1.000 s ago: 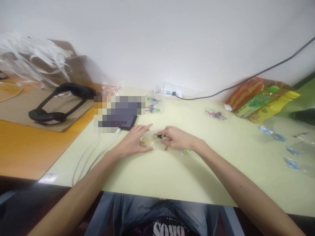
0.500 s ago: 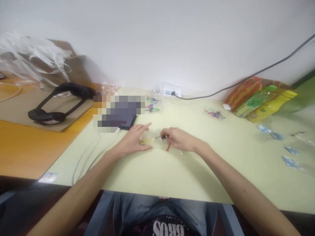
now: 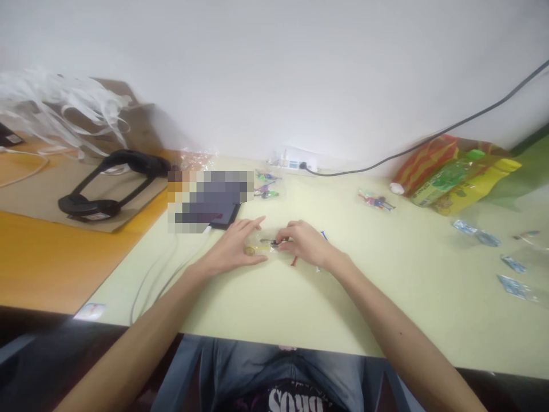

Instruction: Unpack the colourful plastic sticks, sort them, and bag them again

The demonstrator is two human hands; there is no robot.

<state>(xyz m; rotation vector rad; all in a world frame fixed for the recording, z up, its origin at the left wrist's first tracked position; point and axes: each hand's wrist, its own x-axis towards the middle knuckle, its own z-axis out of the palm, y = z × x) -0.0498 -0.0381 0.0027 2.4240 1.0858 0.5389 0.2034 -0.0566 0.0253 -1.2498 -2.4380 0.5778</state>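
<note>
My left hand [image 3: 229, 247] lies on the table with fingers and thumb spread around a clear plastic bag [image 3: 258, 235]. Close to its thumb, a small gold-yellow round thing [image 3: 249, 251] shows at the bag. My right hand [image 3: 305, 239] is closed, its fingertips pinching a small thin dark piece [image 3: 269, 241] at the bag, so near that I cannot tell whether it is inside or on top. Partly covered by the right hand are small coloured parts: a red piece [image 3: 294, 261], a white piece [image 3: 318, 269] and a blue piece [image 3: 323, 235].
A black tablet [image 3: 227, 214] with a white cable lies beyond my left hand. Bagged colourful toy figures [image 3: 375, 200] and several blue packets [image 3: 513, 286] rest farther off. Snack bags and a green bottle [image 3: 450, 177] stand at right, a black frame-like device [image 3: 90, 207] at left.
My right hand has moved left with the dark piece, closer to my left hand. The blue piece now shows behind my right wrist. My left hand stays spread in about the same place.
</note>
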